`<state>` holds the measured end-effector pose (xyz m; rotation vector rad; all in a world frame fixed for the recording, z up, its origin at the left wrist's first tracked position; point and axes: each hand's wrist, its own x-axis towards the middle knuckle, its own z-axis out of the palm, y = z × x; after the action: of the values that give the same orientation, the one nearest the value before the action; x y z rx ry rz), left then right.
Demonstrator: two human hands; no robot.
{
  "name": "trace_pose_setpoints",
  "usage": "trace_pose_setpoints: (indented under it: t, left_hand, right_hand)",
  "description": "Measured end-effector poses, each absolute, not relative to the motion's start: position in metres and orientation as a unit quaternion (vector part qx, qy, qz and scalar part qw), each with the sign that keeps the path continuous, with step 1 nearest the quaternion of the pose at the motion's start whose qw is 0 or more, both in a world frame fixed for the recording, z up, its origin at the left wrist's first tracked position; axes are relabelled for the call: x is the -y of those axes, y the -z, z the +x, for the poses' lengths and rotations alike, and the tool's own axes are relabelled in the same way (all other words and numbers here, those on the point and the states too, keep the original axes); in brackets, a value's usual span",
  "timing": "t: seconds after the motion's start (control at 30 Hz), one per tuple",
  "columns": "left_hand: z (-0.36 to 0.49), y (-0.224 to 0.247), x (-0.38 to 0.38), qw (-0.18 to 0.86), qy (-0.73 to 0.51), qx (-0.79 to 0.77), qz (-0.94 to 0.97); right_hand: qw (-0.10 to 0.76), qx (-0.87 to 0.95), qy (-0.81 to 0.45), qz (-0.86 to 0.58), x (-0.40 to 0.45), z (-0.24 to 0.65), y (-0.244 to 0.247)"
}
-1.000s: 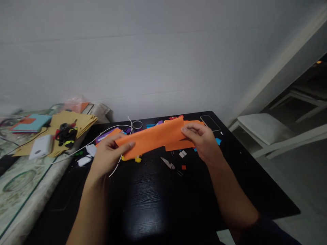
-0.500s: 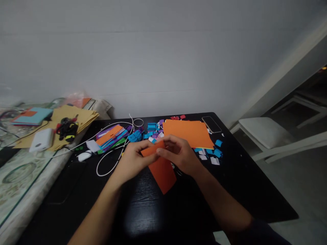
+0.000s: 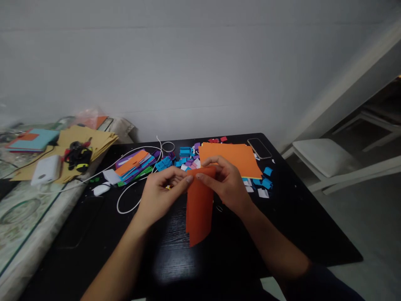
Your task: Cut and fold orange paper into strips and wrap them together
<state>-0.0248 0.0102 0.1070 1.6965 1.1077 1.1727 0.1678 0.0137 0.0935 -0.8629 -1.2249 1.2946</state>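
A folded sheet of orange paper (image 3: pixel 200 213) hangs upright over the black table (image 3: pixel 250 246), its top edge between my hands. My left hand (image 3: pixel 164 190) pinches the upper left corner between thumb and fingers. At the upper right, my right hand (image 3: pixel 227 182) grips the same edge, thumb in front and fingers behind. The two thumbs almost meet at the top edge. Lower down, the layers of the sheet part slightly. Behind my right hand lies a stack of larger orange sheets (image 3: pixel 232 156).
Small blue paper pieces (image 3: pixel 184 152) and other coloured scraps lie behind my hands. A pile of coloured strips (image 3: pixel 134 165), a looped white cable (image 3: pixel 120 205) and a white mouse-like object (image 3: pixel 101 189) are on the left. A phone (image 3: pixel 259 148) rests at the back right.
The orange paper has swung from a slant to hanging nearly straight down, its lower end moving left. My left hand has shifted its hold to the top corner.
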Motion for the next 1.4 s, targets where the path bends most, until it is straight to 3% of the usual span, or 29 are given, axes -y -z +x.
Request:
trace_pose_setpoints:
  t: [0.23,0.5,1.4]
  left_hand:
    - [-0.024,-0.106,-0.01,0.403,-0.456,-0.435,0.663]
    - [-0.031,-0.106,-0.015,0.426,-0.498,-0.373,0.657]
    - [-0.04,-0.109,-0.016,0.398,-0.473,-0.366,0.696]
  right_hand:
    - [0.575,0.572,-0.459,-0.361,-0.015,0.168,-0.093]
    - [0.549,0.54,-0.522,-0.367,-0.012,0.17,-0.097]
    - [0.518,0.557,-0.545,-0.353,-0.011,0.172,-0.103]
